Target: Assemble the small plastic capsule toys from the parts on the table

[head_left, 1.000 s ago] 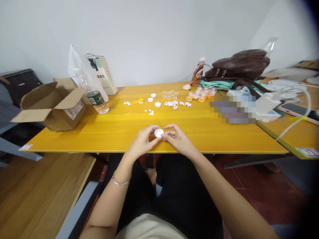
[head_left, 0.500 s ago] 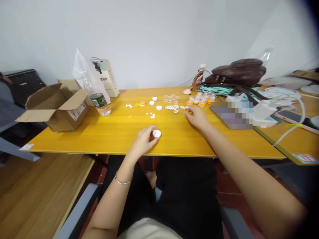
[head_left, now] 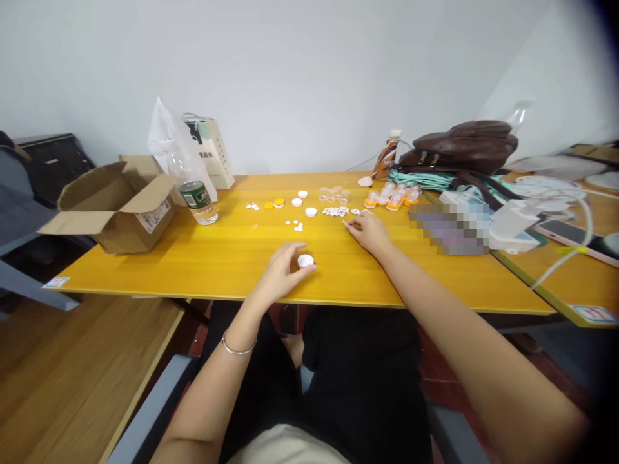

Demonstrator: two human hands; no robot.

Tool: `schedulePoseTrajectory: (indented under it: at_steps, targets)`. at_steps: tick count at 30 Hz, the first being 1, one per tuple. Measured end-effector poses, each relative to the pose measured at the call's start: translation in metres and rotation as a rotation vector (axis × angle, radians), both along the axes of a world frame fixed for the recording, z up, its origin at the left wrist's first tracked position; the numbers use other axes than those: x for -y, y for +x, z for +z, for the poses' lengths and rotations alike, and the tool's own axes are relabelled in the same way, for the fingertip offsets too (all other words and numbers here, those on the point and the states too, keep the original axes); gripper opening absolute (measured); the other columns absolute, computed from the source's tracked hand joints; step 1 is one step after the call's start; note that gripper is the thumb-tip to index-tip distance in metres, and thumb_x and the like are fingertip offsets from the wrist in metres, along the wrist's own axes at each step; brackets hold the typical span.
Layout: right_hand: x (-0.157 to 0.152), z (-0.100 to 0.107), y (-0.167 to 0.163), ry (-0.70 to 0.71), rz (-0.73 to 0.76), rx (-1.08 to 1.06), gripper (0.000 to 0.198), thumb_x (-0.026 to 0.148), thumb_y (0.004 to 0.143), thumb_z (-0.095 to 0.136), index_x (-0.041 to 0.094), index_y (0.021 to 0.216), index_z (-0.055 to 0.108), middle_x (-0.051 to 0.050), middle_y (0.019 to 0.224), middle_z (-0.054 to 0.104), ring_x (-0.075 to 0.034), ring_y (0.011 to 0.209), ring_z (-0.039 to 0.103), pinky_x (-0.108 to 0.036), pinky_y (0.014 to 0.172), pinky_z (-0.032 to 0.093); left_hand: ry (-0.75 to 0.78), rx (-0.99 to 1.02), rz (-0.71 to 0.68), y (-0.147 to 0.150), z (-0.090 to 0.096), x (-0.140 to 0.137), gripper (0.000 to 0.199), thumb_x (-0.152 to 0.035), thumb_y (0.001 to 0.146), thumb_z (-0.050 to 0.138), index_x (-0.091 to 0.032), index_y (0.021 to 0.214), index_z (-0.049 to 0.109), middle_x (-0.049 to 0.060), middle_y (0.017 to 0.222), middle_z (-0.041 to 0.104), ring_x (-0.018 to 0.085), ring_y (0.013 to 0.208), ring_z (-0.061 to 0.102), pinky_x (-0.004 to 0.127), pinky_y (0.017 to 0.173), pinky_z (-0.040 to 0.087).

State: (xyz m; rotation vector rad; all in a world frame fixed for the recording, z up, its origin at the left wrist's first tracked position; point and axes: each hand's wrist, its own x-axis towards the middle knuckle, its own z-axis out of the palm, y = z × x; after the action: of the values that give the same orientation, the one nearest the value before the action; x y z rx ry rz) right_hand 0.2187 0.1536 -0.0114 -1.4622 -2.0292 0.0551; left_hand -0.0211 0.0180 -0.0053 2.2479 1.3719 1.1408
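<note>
A small round white cup (head_left: 305, 261) stands on the table near its front edge. Curved loosely around it is my left hand (head_left: 280, 270), thumb in front and forefinger behind, with a gap between the forefinger and the rim. My right hand (head_left: 370, 233) is farther forward and to the right, its fingertips pinching a small white piece (head_left: 345, 223), whose exact shape is too small to make out. Just beyond those fingers lies a pile of white cut-out pieces (head_left: 335, 211). Several small white discs (head_left: 298, 227) lie forward of my left hand.
White round caps (head_left: 311, 211), yellow caps (head_left: 278, 203), clear cups (head_left: 333, 193) and orange-based clear containers (head_left: 393, 198) stand farther back. At left are a water bottle (head_left: 198, 201) and a cardboard box (head_left: 130, 216); at right, a drink bottle (head_left: 387, 156), a brown bag (head_left: 459, 143) and white cables (head_left: 556, 187).
My right hand has drawn back leftward from beside the pile, with a small white piece now in its fingertips. My left hand's fingers have spread a little around the white cup.
</note>
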Motion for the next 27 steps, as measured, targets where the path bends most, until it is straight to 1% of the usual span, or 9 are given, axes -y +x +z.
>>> schedulePoseTrajectory:
  at_steps: [3, 7, 10, 12, 14, 17, 20, 23, 27]
  targets:
    - [-0.003, 0.001, 0.006, 0.004, -0.102, -0.083, 0.017, 0.029, 0.078, 0.051, 0.016, 0.080, 0.062, -0.007, 0.085, 0.061, -0.020, 0.081, 0.056, -0.030, 0.075, 0.042, 0.031, 0.026, 0.028, 0.001, 0.007, -0.015, 0.034, -0.038, 0.081, 0.057, -0.019, 0.108, 0.054, 0.009, 0.109, 0.060, 0.022, 0.104, 0.055, 0.039, 0.091, 0.042]
    - [-0.009, 0.004, 0.030, -0.015, -0.328, -0.193, 0.025, 0.021, 0.080, 0.039, 0.012, 0.099, 0.051, -0.013, 0.091, 0.061, -0.022, 0.077, 0.058, -0.032, 0.067, 0.043, -0.013, 0.003, -0.038, -0.001, 0.021, -0.040, 0.029, -0.035, 0.080, 0.058, -0.019, 0.103, 0.057, 0.008, 0.108, 0.061, 0.020, 0.102, 0.057, 0.036, 0.088, 0.044]
    - [-0.013, 0.004, 0.045, -0.060, -0.418, -0.210, 0.032, 0.014, 0.079, 0.036, 0.009, 0.110, 0.043, -0.017, 0.092, 0.061, -0.024, 0.076, 0.059, -0.034, 0.066, 0.043, -0.023, 0.005, -0.034, -0.005, 0.025, -0.051, 0.024, -0.035, 0.080, 0.057, -0.019, 0.099, 0.059, 0.007, 0.105, 0.063, 0.020, 0.100, 0.057, 0.035, 0.085, 0.046]
    - [-0.015, 0.003, 0.046, -0.104, -0.413, -0.185, 0.034, 0.011, 0.079, 0.038, 0.010, 0.113, 0.042, -0.016, 0.089, 0.062, -0.025, 0.076, 0.060, -0.035, 0.066, 0.043, -0.026, 0.019, -0.017, -0.007, 0.024, -0.054, 0.022, -0.034, 0.082, 0.055, -0.019, 0.097, 0.060, 0.007, 0.104, 0.063, 0.020, 0.099, 0.058, 0.035, 0.083, 0.046]
    - [-0.016, 0.003, 0.042, -0.146, -0.394, -0.144, 0.033, 0.014, 0.080, 0.041, 0.012, 0.113, 0.044, -0.017, 0.088, 0.063, -0.028, 0.077, 0.060, -0.037, 0.067, 0.042, -0.035, 0.030, -0.010, -0.009, 0.021, -0.055, 0.021, -0.033, 0.082, 0.053, -0.018, 0.095, 0.061, 0.007, 0.102, 0.064, 0.020, 0.097, 0.059, 0.034, 0.081, 0.046]
    - [-0.019, 0.005, 0.032, -0.184, -0.388, -0.088, 0.034, 0.027, 0.083, 0.045, 0.012, 0.114, 0.046, -0.021, 0.090, 0.063, -0.033, 0.083, 0.060, -0.044, 0.071, 0.041, -0.046, 0.038, -0.018, -0.009, 0.018, -0.056, 0.018, -0.032, 0.081, 0.054, -0.019, 0.090, 0.062, 0.006, 0.100, 0.065, 0.020, 0.096, 0.059, 0.033, 0.079, 0.047]
    - [-0.022, 0.007, 0.028, -0.206, -0.378, -0.054, 0.034, 0.036, 0.083, 0.048, 0.014, 0.108, 0.053, -0.021, 0.095, 0.063, -0.035, 0.091, 0.059, -0.047, 0.075, 0.040, -0.053, 0.048, -0.023, -0.010, 0.018, -0.057, 0.017, -0.032, 0.081, 0.054, -0.019, 0.089, 0.063, 0.006, 0.100, 0.065, 0.020, 0.097, 0.059, 0.033, 0.078, 0.047]
    - [-0.021, 0.007, 0.029, -0.221, -0.354, -0.042, 0.026, 0.033, 0.082, 0.051, 0.016, 0.100, 0.060, -0.018, 0.095, 0.064, -0.034, 0.095, 0.057, -0.046, 0.077, 0.039, -0.060, 0.063, -0.024, -0.011, 0.018, -0.057, 0.017, -0.032, 0.081, 0.054, -0.019, 0.089, 0.063, 0.006, 0.100, 0.065, 0.020, 0.096, 0.059, 0.032, 0.076, 0.047]
    - [-0.010, 0.004, 0.027, -0.217, -0.313, -0.086, 0.019, 0.028, 0.081, 0.052, 0.016, 0.091, 0.063, -0.017, 0.091, 0.064, -0.033, 0.096, 0.056, -0.045, 0.079, 0.038, -0.059, 0.079, -0.028, -0.010, 0.017, -0.055, 0.018, -0.032, 0.082, 0.053, -0.019, 0.090, 0.062, 0.006, 0.101, 0.065, 0.019, 0.096, 0.059, 0.032, 0.076, 0.047]
